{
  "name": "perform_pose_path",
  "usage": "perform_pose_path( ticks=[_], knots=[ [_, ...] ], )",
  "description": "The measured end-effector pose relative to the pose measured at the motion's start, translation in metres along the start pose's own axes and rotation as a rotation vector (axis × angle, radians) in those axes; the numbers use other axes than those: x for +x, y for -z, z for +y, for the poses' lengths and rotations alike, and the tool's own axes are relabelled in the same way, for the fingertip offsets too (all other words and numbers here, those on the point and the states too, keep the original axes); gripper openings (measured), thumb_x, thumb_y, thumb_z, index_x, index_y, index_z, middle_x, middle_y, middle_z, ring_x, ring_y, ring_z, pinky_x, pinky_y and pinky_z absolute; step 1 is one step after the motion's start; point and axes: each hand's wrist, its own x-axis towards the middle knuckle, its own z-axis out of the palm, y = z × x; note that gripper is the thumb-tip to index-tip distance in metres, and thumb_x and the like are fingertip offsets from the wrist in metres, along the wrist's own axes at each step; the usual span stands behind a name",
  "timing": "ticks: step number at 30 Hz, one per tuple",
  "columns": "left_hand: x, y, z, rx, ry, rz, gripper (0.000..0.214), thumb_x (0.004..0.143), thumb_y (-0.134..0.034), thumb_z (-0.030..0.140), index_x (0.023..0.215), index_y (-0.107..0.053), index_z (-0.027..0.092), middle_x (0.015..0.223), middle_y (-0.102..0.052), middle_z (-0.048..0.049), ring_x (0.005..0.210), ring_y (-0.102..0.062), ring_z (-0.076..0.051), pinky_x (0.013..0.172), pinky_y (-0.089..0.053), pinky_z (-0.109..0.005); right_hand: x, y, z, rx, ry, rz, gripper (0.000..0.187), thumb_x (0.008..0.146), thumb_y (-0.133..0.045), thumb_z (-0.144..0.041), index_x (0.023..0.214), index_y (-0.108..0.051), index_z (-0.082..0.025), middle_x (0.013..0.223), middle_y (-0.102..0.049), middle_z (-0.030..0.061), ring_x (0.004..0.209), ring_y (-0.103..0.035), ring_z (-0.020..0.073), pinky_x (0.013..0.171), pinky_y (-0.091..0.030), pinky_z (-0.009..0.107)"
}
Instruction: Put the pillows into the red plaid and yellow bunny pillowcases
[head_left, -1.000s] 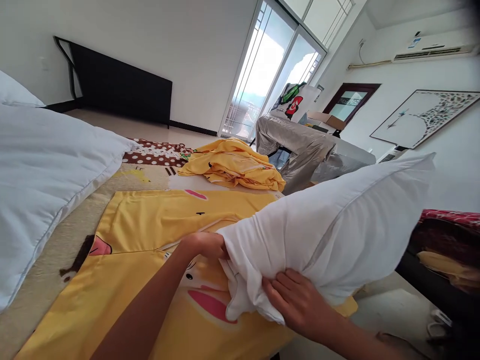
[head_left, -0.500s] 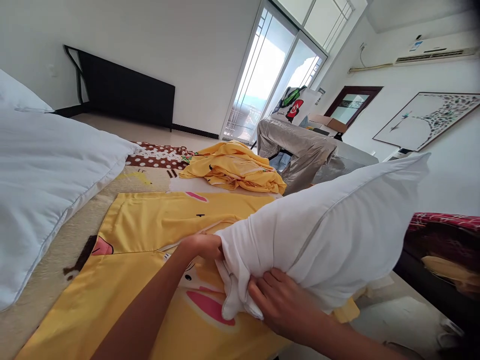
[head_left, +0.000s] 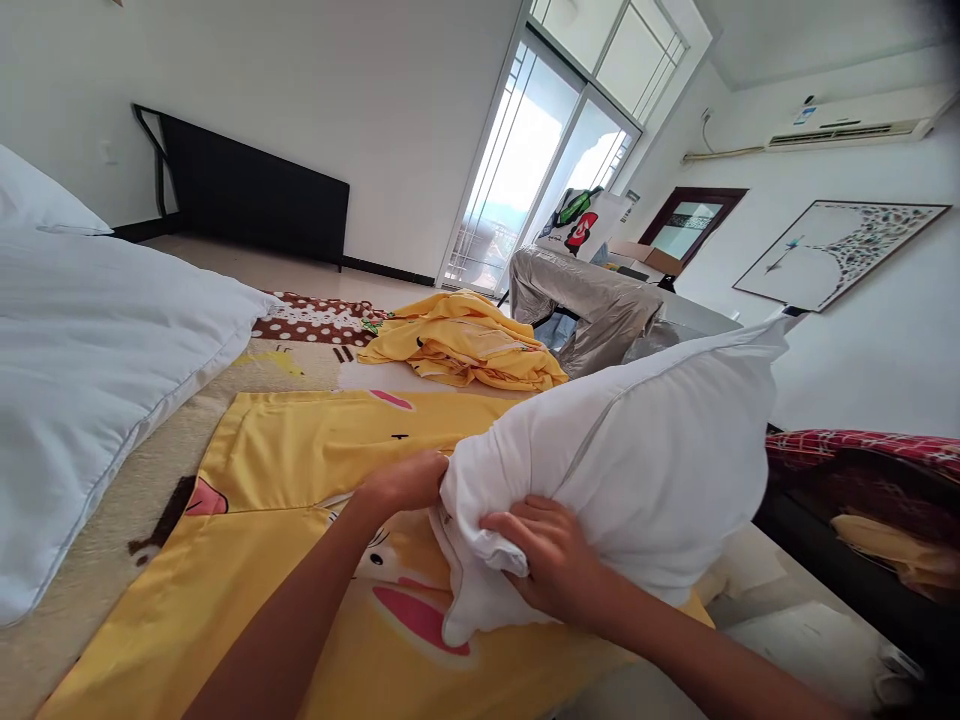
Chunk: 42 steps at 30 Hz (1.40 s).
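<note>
A white pillow [head_left: 645,450] is bunched at its near end and lies tilted over a yellow pillowcase [head_left: 292,590] printed with a cartoon face and pink ears. My left hand [head_left: 409,482] is closed on the pillow's left end, its fingertips hidden behind the white cloth. Gripping a fold of the same end, my right hand [head_left: 551,560] has its fingers wrapped into the fabric. The pillow's far corner points up to the right. Part of the yellow cloth is covered by the pillow and my forearms.
Another white pillow [head_left: 112,370] lies at the left on a beige patterned blanket [head_left: 169,480]. Beyond is a crumpled yellow cloth heap [head_left: 469,340]. Plastic-covered furniture [head_left: 592,300] stands behind it. At the right is an open dark case [head_left: 847,500] with red checked fabric.
The pillow's far end has swung left and its body has bunched shorter. My right hand has moved slightly up, rolling the pillow's end fold. My left hand keeps its hold.
</note>
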Motion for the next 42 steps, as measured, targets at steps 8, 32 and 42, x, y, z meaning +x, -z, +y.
perform_pose_path(
  ticks=[8, 32, 42],
  knots=[
    [0.008, -0.009, 0.02, 0.112, 0.093, 0.265, 0.026, 0.083, -0.05, 0.026, 0.107, -0.057, 0.017, 0.108, -0.066, -0.0108, 0.096, -0.065, -0.025, 0.078, -0.05, -0.032, 0.031, 0.041, 0.041, -0.045, -0.003, 0.246, 0.01, 0.088, -0.049, -0.013, 0.089, -0.057, -0.019, 0.067, -0.055, 0.0016, 0.064, -0.05, 0.014, 0.06, -0.041, 0.027],
    [0.009, -0.009, -0.001, 0.243, 0.225, 0.311, 0.026, 0.084, -0.045, 0.024, 0.081, -0.068, 0.015, 0.087, -0.07, -0.014, 0.082, -0.066, -0.028, 0.076, -0.045, -0.039, 0.018, 0.014, -0.012, 0.009, 0.051, -0.024, 0.024, 0.083, -0.035, 0.0, 0.069, -0.041, -0.017, 0.065, -0.046, 0.0021, 0.063, -0.036, 0.0144, 0.06, -0.028, 0.028],
    [0.012, -0.019, -0.02, 0.258, 0.142, 0.146, 0.024, 0.08, -0.047, 0.013, 0.081, -0.072, 0.017, 0.09, -0.071, -0.0119, 0.091, -0.065, -0.026, 0.085, -0.041, -0.039, -0.026, -0.05, -0.051, -0.239, 0.177, -0.136, 0.008, 0.077, -0.052, -0.011, 0.073, -0.049, -0.017, 0.066, -0.046, 0.0014, 0.062, -0.039, 0.0172, 0.06, -0.022, 0.033]
  ],
)
